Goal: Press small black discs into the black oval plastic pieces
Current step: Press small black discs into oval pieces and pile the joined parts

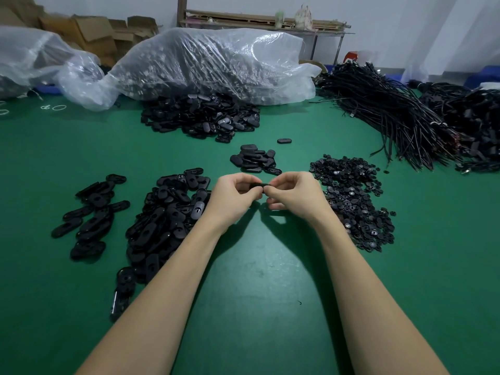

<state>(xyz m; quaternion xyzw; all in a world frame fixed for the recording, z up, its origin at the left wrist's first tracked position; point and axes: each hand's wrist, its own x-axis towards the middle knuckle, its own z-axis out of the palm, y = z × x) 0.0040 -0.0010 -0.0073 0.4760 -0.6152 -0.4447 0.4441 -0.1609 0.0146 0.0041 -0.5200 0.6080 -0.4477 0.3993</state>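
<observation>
My left hand and my right hand meet above the green table, both pinching one black oval piece between their fingertips. Fingers hide most of that piece, and I cannot tell whether a disc sits in it. A heap of small black discs lies just right of my right hand. A large heap of black oval pieces lies left of my left hand, with a smaller scatter further left. A small stack of oval pieces sits just beyond my hands.
At the back, a big clear plastic bag spills more oval pieces. A lone oval piece lies past the small stack. Bundles of black cables fill the right rear. Cardboard boxes stand far left. Bare green mat lies between my forearms.
</observation>
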